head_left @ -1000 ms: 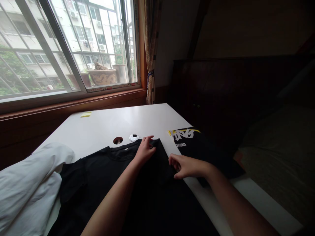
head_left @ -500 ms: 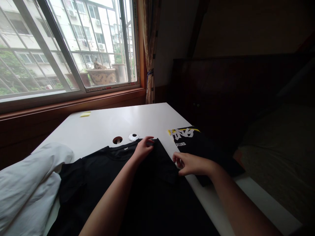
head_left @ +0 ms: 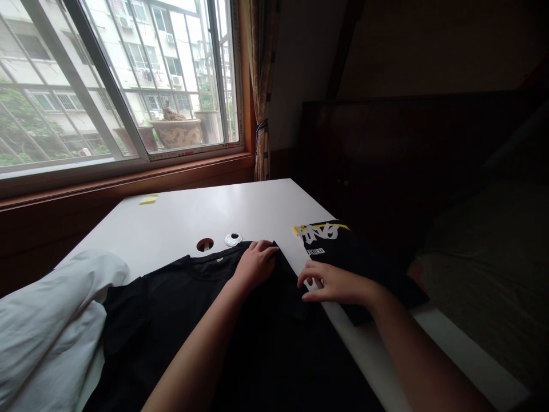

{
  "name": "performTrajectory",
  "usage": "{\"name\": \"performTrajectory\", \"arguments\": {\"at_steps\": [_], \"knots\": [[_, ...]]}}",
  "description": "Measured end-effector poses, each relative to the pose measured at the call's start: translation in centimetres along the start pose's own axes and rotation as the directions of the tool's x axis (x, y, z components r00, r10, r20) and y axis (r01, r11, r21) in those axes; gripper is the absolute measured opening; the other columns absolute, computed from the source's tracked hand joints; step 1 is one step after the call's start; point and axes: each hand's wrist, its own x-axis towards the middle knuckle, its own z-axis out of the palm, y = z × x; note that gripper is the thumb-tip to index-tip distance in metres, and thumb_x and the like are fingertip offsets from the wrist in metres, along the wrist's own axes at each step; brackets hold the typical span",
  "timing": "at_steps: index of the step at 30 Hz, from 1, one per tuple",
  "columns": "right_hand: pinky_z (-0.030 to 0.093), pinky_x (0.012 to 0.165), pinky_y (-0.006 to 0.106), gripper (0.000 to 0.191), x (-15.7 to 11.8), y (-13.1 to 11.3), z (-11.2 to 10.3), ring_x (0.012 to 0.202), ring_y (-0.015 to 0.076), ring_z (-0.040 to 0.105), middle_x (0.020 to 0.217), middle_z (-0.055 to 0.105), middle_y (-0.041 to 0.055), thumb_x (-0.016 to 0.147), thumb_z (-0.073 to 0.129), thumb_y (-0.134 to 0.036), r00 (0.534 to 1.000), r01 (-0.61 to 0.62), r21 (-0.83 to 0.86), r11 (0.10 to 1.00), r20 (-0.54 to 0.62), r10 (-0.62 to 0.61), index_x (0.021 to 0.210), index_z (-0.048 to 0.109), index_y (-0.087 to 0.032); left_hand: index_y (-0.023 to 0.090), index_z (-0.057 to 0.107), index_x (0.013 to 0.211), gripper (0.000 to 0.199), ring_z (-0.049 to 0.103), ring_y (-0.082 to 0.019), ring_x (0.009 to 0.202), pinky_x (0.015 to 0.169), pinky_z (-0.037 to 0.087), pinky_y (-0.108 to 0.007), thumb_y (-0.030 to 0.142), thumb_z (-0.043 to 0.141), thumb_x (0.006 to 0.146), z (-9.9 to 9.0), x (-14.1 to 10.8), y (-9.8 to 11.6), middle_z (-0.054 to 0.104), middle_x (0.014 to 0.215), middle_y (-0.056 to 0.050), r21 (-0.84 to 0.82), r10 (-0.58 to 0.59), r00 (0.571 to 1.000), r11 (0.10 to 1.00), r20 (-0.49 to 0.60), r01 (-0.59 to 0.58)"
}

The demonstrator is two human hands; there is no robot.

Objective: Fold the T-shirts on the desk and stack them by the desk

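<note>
From my remote post, my left hand (head_left: 256,264) rests half-curled on the black T-shirt (head_left: 175,297), grip unclear | right hand (head_left: 332,283) half-open by its sleeve, nothing visibly held | black T-shirt spread on white counter (head_left: 223,209) | limp, light-looking cloth, best pinched at shoulder and hem

Rests the left hand (head_left: 258,262) on the shoulder of a black T-shirt (head_left: 171,303) spread over a white bench (head_left: 210,206). Holds the right hand (head_left: 328,282), thumb and fingers apart, by its sleeve. Has rumpled white fabric (head_left: 55,320) leftward, a white-lettered black garment (head_left: 351,252) rightward.
</note>
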Motion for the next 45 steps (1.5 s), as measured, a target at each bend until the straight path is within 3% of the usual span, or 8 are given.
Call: {"name": "performTrajectory", "arguments": {"at_steps": [9,15,19,23,27,36,41,45], "knots": [[0.046,0.070,0.027,0.016,0.5,1.4,0.8,0.083,0.0192,0.063,0.091,0.065,0.0024,0.076,0.076,-0.038,0.996,-0.030,-0.023,0.999,0.086,0.032,0.079,0.075,-0.022,0.030,0.049,0.150,0.051,0.031,-0.035,0.151,0.122,0.019,-0.064,0.042,0.053,0.101,1.2,-0.5,0.3,0.044,0.160,-0.006,0.321,0.040,0.980,0.942,0.194,-0.102],[0.042,0.056,0.027,0.024,0.1,2.2,0.9,0.069,0.0194,0.061,0.072,0.067,0.0030,0.074,0.075,-0.045,0.960,-0.209,-0.018,0.978,0.186,0.208,0.077,0.076,-0.022,0.033,0.050,0.148,0.050,0.030,-0.035,0.152,0.123,0.016,-0.062,0.041,0.057,0.099,1.4,-0.6,0.2,0.044,0.160,-0.005,0.257,0.039,0.987,0.963,0.156,-0.078],[0.036,0.054,0.027,0.038,0.5,1.6,0.5,0.064,0.0163,0.054,0.064,0.060,0.0006,0.082,0.068,-0.054,0.988,-0.154,-0.053,0.987,0.013,0.155,0.067,0.065,-0.020,0.028,0.055,0.143,0.048,0.038,-0.039,0.146,0.121,0.021,-0.065,0.033,0.061,0.096,0.9,-0.3,0.4,0.050,0.155,-0.009,0.246,0.094,0.991,0.963,0.093,-0.115],[0.037,0.059,0.028,0.032,1.0,1.2,0.4,0.070,0.0166,0.056,0.073,0.063,0.0000,0.086,0.065,-0.051,0.984,-0.086,-0.062,0.994,-0.159,0.075,0.077,0.063,-0.021,0.023,0.066,0.132,0.036,0.054,-0.032,0.131,0.117,0.035,-0.052,0.021,0.052,0.098,0.4,0.3,1.2,0.066,0.134,-0.013,0.237,0.158,0.985,0.956,0.068,-0.170],[0.038,0.058,0.028,0.025,1.1,1.7,0.9,0.069,0.0184,0.060,0.076,0.067,0.0007,0.078,0.074,-0.045,0.984,-0.175,-0.044,0.984,-0.036,0.174,0.081,0.064,-0.023,0.023,0.069,0.127,0.034,0.059,-0.029,0.126,0.109,0.045,-0.043,0.023,0.051,0.099,0.6,0.2,1.4,0.071,0.126,-0.010,0.211,0.179,0.975,0.956,0.131,-0.204],[0.036,0.055,0.027,0.024,-0.1,1.8,0.1,0.071,0.0187,0.059,0.076,0.066,0.0004,0.074,0.078,-0.043,0.974,-0.197,-0.097,0.976,0.090,0.206,0.077,0.066,-0.023,0.029,0.055,0.144,0.049,0.040,-0.030,0.147,0.123,0.025,-0.054,0.031,0.062,0.095,1.5,-0.4,0.2,0.053,0.153,-0.006,0.171,0.114,0.983,0.976,0.147,-0.139],[0.046,0.069,0.030,0.019,0.6,0.7,0.0,0.079,0.0191,0.061,0.086,0.067,0.0020,0.091,0.061,-0.040,0.990,-0.022,-0.053,0.998,-0.144,0.014,0.093,0.068,-0.023,0.025,0.053,0.145,0.052,0.053,-0.026,0.137,0.119,0.036,-0.046,0.020,0.059,0.094,1.1,-0.1,-0.7,0.060,0.146,-0.008,0.138,0.055,0.995,0.988,0.078,-0.066],[0.046,0.100,0.036,0.021,2.1,0.3,1.5,0.109,0.0233,0.060,0.116,0.065,0.0063,0.096,0.055,-0.031,0.927,0.157,-0.176,0.972,-0.313,-0.206,0.110,0.069,-0.025,0.024,0.058,0.138,0.049,0.058,-0.028,0.127,0.113,0.043,-0.044,0.013,0.058,0.090,0.3,0.1,-0.9,0.065,0.134,-0.010,0.129,0.003,0.999,0.992,0.034,-0.007]]}}
